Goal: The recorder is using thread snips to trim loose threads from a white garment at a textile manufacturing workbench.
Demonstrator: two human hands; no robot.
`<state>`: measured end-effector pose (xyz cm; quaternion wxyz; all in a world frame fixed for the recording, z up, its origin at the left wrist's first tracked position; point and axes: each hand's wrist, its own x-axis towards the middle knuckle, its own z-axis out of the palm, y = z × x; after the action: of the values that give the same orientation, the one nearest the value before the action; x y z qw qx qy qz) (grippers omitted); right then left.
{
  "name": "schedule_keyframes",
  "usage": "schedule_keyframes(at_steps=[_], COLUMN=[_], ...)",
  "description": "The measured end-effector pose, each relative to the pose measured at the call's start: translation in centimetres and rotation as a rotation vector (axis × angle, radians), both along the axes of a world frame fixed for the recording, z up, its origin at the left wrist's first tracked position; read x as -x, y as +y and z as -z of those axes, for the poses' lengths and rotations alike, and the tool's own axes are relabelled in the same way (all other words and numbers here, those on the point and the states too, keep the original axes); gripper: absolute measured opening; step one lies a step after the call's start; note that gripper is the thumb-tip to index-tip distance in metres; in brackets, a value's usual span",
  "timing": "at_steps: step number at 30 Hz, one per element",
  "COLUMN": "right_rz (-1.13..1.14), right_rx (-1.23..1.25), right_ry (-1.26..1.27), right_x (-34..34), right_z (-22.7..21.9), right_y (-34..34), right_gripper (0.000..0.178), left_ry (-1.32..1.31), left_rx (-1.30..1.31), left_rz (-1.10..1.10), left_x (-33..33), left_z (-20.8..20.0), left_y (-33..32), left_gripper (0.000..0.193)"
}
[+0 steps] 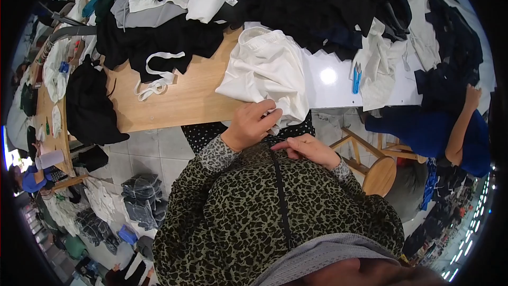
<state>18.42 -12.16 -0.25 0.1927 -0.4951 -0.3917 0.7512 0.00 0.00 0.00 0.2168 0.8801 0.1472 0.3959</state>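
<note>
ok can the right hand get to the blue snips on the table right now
Probably yes: the blue snips lie uncovered on the white tabletop, ahead and to the right of the right hand, and nothing seems to block the way.

Pretty clearly a garment workshop you're in, tbh. Your long table (185, 103) is half covered in black clothes (317, 8), with a white garment (267, 66) right in front of you and blue snips (356, 79) just beside some pale cloth (378, 69). You've also got stacked dark bundles (143, 190) on the tiled floor (172, 144) to your left, a wooden stool (381, 176) to your right, a person in blue (460, 132) at more cloth, and rows of bright lights (465, 249).
</note>
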Motion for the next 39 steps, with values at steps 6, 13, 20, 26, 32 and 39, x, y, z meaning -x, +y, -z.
schedule_keyframes(at_steps=[6, 13, 20, 26, 32, 39], right_rz=[0.806, 1.15, 1.208, 1.183, 1.132, 1.127], right_rx=[0.305, 0.07, 0.067, 0.002, -0.068, -0.102], right_ry=[0.689, 0.656, 0.722, 0.687, 0.7, 0.717], right_x=[2.0, 2.4, 2.2, 2.7, 2.7, 2.8], right_z=[-0.7, -1.1, -0.4, -1.2, -0.7, -0.2], right_y=[2.4, 3.7, 3.4, 3.7, 3.4, 3.2], right_gripper=[0.041, 0.032, 0.032, 0.031, 0.029, 0.025], left_ry=[-0.069, 0.002, -0.016, -0.026, -0.033, -0.007], left_rx=[-0.059, -0.149, -0.172, -0.133, -0.097, -0.06], left_rz=[0.007, -0.028, -0.024, -0.03, -0.013, -0.01], left_x=[0.1, 1.3, 1.6, 1.0, 0.9, 0.8], left_z=[-0.2, 0.9, 0.8, 0.8, 0.8, 0.8], left_y=[0.1, 0.2, 0.6, 0.5, 0.5, 0.5], left_gripper=[0.028, 0.027, 0.029, 0.036, 0.039, 0.039])
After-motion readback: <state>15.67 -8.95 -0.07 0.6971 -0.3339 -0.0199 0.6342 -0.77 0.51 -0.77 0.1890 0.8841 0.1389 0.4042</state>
